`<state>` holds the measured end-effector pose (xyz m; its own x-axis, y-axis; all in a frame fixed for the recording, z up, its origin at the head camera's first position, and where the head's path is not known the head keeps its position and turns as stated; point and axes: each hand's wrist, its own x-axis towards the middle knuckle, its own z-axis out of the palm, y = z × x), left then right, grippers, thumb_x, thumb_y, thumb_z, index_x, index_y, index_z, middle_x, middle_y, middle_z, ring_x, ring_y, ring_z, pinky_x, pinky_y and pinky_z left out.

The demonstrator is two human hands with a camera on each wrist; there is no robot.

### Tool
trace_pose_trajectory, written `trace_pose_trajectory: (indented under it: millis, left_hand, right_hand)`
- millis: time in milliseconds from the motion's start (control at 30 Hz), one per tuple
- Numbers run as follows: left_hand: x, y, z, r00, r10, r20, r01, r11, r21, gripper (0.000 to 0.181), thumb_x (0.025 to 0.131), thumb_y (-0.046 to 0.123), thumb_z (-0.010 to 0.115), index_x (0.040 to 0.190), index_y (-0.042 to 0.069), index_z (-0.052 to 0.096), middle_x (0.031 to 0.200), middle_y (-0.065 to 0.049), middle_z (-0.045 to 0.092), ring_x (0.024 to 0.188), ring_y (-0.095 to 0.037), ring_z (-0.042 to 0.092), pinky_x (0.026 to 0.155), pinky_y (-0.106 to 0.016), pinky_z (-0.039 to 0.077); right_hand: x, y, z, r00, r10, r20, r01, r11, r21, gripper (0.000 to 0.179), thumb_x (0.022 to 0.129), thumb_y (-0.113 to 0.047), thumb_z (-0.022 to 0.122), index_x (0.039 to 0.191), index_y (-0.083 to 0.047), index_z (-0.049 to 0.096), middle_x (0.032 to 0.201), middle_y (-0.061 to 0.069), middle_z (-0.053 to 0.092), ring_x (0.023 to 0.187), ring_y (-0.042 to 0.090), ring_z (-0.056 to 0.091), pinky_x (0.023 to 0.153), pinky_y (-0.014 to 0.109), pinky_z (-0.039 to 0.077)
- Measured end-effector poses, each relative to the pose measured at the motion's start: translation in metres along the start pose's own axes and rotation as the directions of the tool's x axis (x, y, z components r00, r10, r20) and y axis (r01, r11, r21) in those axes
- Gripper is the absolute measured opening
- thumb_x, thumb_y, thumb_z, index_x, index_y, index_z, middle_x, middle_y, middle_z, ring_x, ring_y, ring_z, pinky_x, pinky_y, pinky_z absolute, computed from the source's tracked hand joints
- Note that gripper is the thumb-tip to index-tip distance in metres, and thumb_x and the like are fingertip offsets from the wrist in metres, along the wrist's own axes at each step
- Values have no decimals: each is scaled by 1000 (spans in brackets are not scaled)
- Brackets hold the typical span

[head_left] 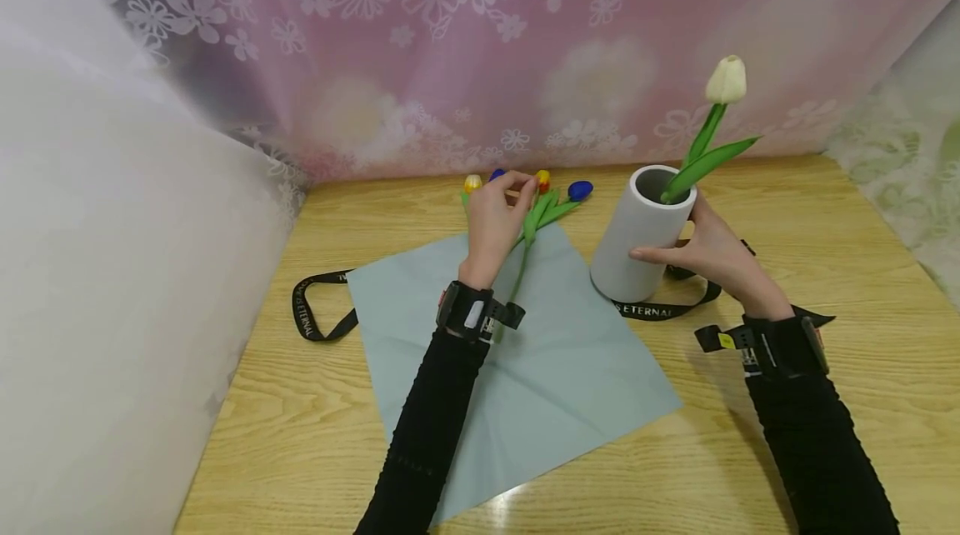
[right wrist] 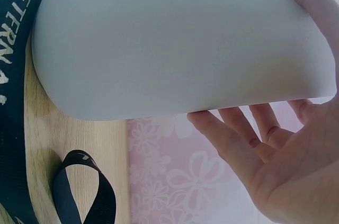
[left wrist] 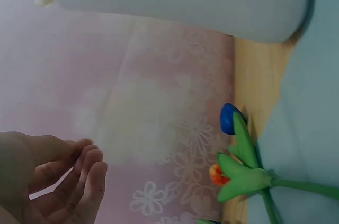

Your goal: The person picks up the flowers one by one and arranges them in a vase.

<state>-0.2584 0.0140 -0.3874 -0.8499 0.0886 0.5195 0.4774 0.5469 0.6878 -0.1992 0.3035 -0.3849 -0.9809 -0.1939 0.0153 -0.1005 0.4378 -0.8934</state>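
My right hand (head_left: pixel 716 256) grips a white cylindrical vase (head_left: pixel 637 247), with the thumb on the near side and the fingers round the far side. In the right wrist view, fingertips (right wrist: pixel 198 118) lie against its smooth wall. A white tulip (head_left: pixel 727 81) with green leaves leans out of the vase mouth to the right. Over several loose tulips hovers my left hand (head_left: pixel 495 222), its fingers loosely bent and nothing visible between them in the left wrist view. Below it lie a blue tulip (head_left: pixel 581 191), a red-and-yellow tulip (head_left: pixel 543 181) and a white-and-yellow tulip (head_left: pixel 472 183).
Blue-grey wrapping paper (head_left: pixel 555 385) is spread over the wooden table (head_left: pixel 285 410), partly under the tulip stems. Black lettered ribbon (head_left: pixel 303 314) loops out at the paper's left and curls round the vase base. A pink floral curtain (head_left: pixel 480 60) hangs behind; a white wall stands left.
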Motion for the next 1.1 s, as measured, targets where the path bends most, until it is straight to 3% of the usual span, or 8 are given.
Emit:
trace_pose_trajectory:
  millis: [200, 367, 533, 633, 733, 900, 967, 1100]
  left_hand:
    - [-2, -10, 9, 994, -83, 75, 73, 989, 132, 18, 101, 19, 67, 107, 6, 77, 93, -7, 77, 79, -18, 73, 67, -23, 56]
    - [-7, -19, 15, 973, -171, 153, 134, 965, 227, 15, 99, 17, 68, 103, 6, 77, 91, -8, 76, 74, -19, 70, 53, -22, 46]
    - [-12, -29, 20, 951, -226, 211, 160, 943, 292, 11, 97, 13, 70, 95, 6, 79, 86, -8, 76, 72, -20, 70, 56, -22, 46]
    - [-13, -34, 23, 928, -266, 261, 156, 914, 374, 12, 95, 18, 73, 97, 8, 79, 87, -7, 76, 75, -21, 71, 61, -28, 52]
    - [-15, -36, 26, 891, -325, 316, 173, 888, 426, 18, 92, 24, 78, 100, 8, 77, 86, -4, 74, 74, -20, 68, 64, -30, 52]
    - [-19, -37, 29, 832, -387, 397, 202, 879, 432, 29, 89, 27, 81, 73, 7, 67, 65, 4, 46, 60, -11, 42, 54, -23, 34]
    - [-20, -37, 30, 828, -381, 411, 194, 882, 429, 31, 87, 24, 83, 69, 7, 64, 65, 3, 43, 60, -12, 40, 53, -23, 31]
    - [-23, -38, 30, 834, -360, 418, 166, 886, 432, 23, 84, 21, 86, 82, 5, 70, 77, -2, 60, 71, -18, 59, 59, -25, 41]
  right_hand:
    - [-1, 1, 0, 1000, 6, -8, -6, 1000, -6, 105, 83, -10, 85, 160, -31, 17, 156, 12, 29, 141, 38, 35, 107, 71, 35]
    - [-3, 1, 0, 1000, 3, -10, -3, 1000, -12, 102, 83, -12, 85, 160, -31, 19, 155, 12, 31, 141, 37, 35, 106, 71, 36]
    - [-4, -1, 1, 1000, 1, -4, -1, 1000, -13, 101, 84, -13, 85, 159, -31, 20, 155, 12, 31, 141, 38, 35, 106, 72, 35]
    - [-3, -1, 1, 1000, -1, -3, 1, 1000, -13, 102, 84, -13, 85, 159, -33, 20, 155, 12, 30, 141, 38, 35, 106, 72, 35]
    - [-2, -2, 1, 1000, -3, -3, 3, 1000, -10, 102, 84, -13, 85, 158, -34, 20, 155, 12, 31, 141, 38, 35, 106, 72, 35]
    - [-2, -3, 1, 1000, 3, -4, -3, 1000, -15, 102, 84, -14, 85, 159, -35, 19, 156, 12, 30, 141, 39, 34, 106, 72, 35]
    - [-2, -3, 1, 1000, 5, -3, -5, 1000, -19, 103, 84, -14, 85, 159, -36, 18, 156, 12, 30, 142, 39, 34, 106, 72, 35]
    - [-2, -2, 1, 1000, 7, 1, -7, 1000, -12, 102, 84, -14, 85, 159, -36, 18, 156, 11, 30, 141, 39, 35, 103, 70, 39]
